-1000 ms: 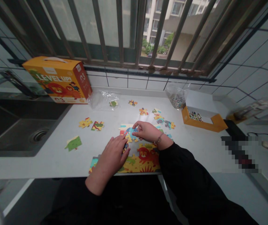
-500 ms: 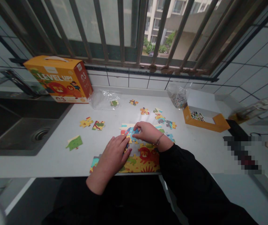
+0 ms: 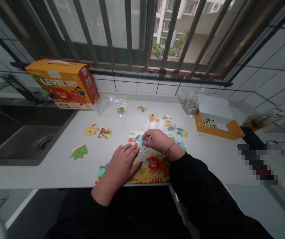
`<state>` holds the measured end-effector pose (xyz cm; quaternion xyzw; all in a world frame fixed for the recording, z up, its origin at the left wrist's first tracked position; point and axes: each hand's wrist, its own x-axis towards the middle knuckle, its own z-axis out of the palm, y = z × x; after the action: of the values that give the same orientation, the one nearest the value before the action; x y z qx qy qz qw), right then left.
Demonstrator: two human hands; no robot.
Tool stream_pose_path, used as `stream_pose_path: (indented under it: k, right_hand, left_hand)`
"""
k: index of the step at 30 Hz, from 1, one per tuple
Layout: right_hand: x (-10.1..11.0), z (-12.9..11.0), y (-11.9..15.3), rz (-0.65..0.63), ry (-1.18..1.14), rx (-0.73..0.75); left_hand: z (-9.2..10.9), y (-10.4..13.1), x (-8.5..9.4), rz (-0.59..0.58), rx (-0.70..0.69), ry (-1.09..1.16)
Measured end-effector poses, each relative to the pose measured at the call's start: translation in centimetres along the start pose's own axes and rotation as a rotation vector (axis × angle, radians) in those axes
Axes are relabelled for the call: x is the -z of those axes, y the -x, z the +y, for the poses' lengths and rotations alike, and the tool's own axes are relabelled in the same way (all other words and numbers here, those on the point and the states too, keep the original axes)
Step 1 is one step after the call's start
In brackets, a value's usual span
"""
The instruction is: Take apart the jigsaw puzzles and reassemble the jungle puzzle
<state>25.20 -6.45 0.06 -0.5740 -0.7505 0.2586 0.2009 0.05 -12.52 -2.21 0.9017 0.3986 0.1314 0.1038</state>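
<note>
A partly joined jigsaw puzzle with red lions on yellow lies at the counter's front edge. My left hand rests palm down over its left part, fingers stretched out and fingertips at the lower edge of a blue elephant section. With thumb and index finger pinched, my right hand holds a blue puzzle piece at that section; the fingers cover part of it. Loose puzzle pieces lie about: a green one, a red and green one, a yellow one and several others farther back.
An orange puzzle box stands at the back left beside a dark sink. Clear plastic wrap lies near it. At the right are a bag of pieces and an open orange tray box. A barred window is behind.
My left hand has shifted slightly to the right, its fingertips now nearer the blue piece. The right hand has barely moved and keeps its pinch.
</note>
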Motion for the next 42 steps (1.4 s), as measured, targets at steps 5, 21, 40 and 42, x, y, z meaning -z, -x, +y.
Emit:
stream_pose_path:
  k: [5, 21, 40, 42]
  right_hand:
    - [4.1, 2.2, 1.5, 0.295, 0.000, -0.080]
    - [3.9, 6.0, 13.9, 0.292, 0.373, -0.507]
    - [3.0, 5.8, 13.6, 0.332, 0.315, -0.562]
    - [3.4, 5.9, 13.7, 0.326, 0.219, -0.571]
  left_hand:
    - [0.1, 0.0, 0.2, -0.009, -0.014, -0.004]
    - [-0.1, -0.5, -0.1, 0.021, -0.033, -0.052]
    - [-0.7, 0.3, 0.2, 0.039, 0.002, -0.038]
    - [-0.8, 0.3, 0.1, 0.042, -0.001, -0.049]
